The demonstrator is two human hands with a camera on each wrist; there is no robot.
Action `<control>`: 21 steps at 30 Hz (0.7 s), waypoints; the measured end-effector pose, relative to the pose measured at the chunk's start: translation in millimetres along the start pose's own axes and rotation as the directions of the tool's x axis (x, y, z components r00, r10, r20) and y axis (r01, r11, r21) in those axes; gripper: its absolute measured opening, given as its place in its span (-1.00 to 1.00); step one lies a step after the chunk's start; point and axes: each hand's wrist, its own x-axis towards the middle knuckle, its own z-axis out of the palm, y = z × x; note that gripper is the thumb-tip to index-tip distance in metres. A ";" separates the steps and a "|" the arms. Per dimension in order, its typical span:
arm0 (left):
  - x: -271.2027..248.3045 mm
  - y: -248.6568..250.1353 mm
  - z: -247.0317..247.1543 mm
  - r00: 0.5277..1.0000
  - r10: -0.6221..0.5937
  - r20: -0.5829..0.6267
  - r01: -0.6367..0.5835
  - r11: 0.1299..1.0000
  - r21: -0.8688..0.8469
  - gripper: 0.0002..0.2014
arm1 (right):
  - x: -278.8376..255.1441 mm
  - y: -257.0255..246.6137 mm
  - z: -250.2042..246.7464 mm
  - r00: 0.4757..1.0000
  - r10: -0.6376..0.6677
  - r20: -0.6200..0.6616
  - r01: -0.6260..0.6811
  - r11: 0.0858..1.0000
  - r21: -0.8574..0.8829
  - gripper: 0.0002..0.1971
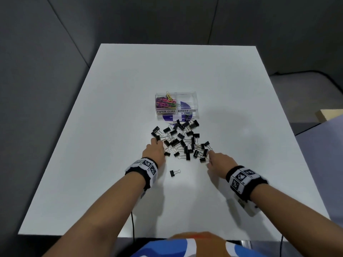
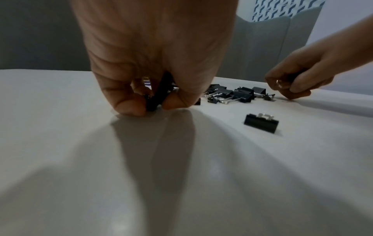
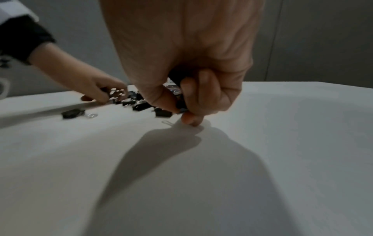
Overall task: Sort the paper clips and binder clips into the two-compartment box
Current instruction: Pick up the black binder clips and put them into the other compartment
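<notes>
Nearest the head camera, both forearms reach forward over the white surface [image 1: 111, 127] toward a scatter of black binder clips [image 1: 182, 140]. At the pile's 8 o'clock edge the left hand [image 1: 155, 150] works; the left wrist view shows its thumb and fingers curled down, pinching one black clip [image 2: 156, 94] right at the surface. At the pile's 4 o'clock edge the right hand [image 1: 219, 162] has its grip clenched round at least one dark clip [image 3: 179, 95], while one fingertip [image 3: 189, 120] touches the surface just beside a thin wire loop [image 3: 167, 123]. One stray clip [image 1: 174, 173] lies alone at 6 o'clock, between the two wrists and apart from the heap.

At 12 o'clock from the pile stands the clear two-compartment box [image 1: 189, 95]. Its left cell, labelled for paper clips, holds the coloured paper clips [image 1: 165, 102]; its right cell, labelled for binder clips, looks empty of clips, so the paper-clip half of the job seems done and the binder clips remain.

To do this step well, I would gather several clips per hand by their black bodies, not the wire handles, which tangle with neighbours and drag them along. Lift clear of the heap, carry over the right cell only, and release low so nothing bounces into the paper-clip side. Pick up the stray last.
</notes>
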 end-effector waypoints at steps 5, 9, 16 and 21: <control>2.0 -8.7 -11.8 1.000 0.022 0.013 -0.022 0.999 0.041 -0.69 | 3.9 9.3 -12.6 0.993 0.047 -0.108 -0.026 0.982 0.190 -0.72; 13.8 -17.6 -30.0 0.999 0.049 0.003 -0.049 0.997 0.056 -0.71 | 10.6 3.6 -24.2 0.997 0.022 -0.078 -0.004 0.973 0.233 -0.68; 31.5 -28.2 -50.8 0.991 0.111 0.069 -0.109 0.993 -0.044 -0.68 | 27.4 -6.1 -22.6 0.999 0.043 0.029 -0.048 0.972 0.230 -0.58; 32.6 -24.3 -44.6 0.987 0.085 0.136 -0.082 0.996 -0.031 -0.58 | 30.4 -5.0 -19.4 0.997 0.068 0.037 -0.076 0.951 0.300 -0.54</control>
